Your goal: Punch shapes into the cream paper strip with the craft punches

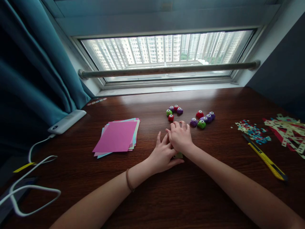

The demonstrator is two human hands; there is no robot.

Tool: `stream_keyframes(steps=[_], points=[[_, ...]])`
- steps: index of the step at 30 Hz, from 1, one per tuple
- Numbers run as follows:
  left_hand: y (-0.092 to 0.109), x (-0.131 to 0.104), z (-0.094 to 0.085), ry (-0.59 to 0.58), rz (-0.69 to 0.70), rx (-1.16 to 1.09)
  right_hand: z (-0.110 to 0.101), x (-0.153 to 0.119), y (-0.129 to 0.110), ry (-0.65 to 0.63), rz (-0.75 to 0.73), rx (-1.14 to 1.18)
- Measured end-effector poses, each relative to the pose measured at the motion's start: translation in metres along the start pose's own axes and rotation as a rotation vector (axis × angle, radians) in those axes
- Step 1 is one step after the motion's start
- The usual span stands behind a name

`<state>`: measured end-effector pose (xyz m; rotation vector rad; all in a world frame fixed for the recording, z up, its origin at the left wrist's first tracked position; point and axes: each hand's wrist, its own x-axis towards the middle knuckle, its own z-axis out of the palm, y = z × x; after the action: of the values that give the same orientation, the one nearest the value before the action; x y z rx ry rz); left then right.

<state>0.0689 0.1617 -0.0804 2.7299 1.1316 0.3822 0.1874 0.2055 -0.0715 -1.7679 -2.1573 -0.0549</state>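
Left hand [164, 155]: grip spread, palm down.
Right hand [180, 136]: across the left fingers; grip state cannot be told.
Green piece [179, 155]: on the counter [152, 200], beneath the hands (mostly covered).

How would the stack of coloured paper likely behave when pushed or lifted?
The paper stack would probably fan apart when pushed, since its edges sit askew. Lifted by a corner, the thin-looking paper may flop. Lying flat, it seems unlikely to tip.
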Motion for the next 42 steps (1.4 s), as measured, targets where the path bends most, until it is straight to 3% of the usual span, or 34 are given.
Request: stream_keyframes(steps=[16, 28, 32, 36, 39, 42], points=[[0.001, 0.0, 0.002, 0.069, 0.003, 0.044, 0.003, -0.001, 0.002, -0.03, 0.015, -0.003], [0.003, 0.0, -0.002, 0.022, -0.002, 0.013, -0.002, 0.002, 0.002, -0.084, 0.027, 0.058], [0.003, 0.001, -0.003, -0.037, 0.002, 0.001, -0.007, 0.007, 0.007, -0.058, 0.035, 0.256], [0.004, 0.002, -0.005, -0.076, 0.009, 0.001, -0.018, 0.003, 0.026, 0.035, -0.038, 0.682], [0.005, 0.002, -0.007, -0.072, 0.01, -0.015, -0.029, -0.014, 0.047, 0.028, -0.024, 0.915], [0.004, 0.001, -0.006, -0.059, 0.002, -0.044, -0.036, -0.038, 0.067, -0.034, -0.061, 0.931]])
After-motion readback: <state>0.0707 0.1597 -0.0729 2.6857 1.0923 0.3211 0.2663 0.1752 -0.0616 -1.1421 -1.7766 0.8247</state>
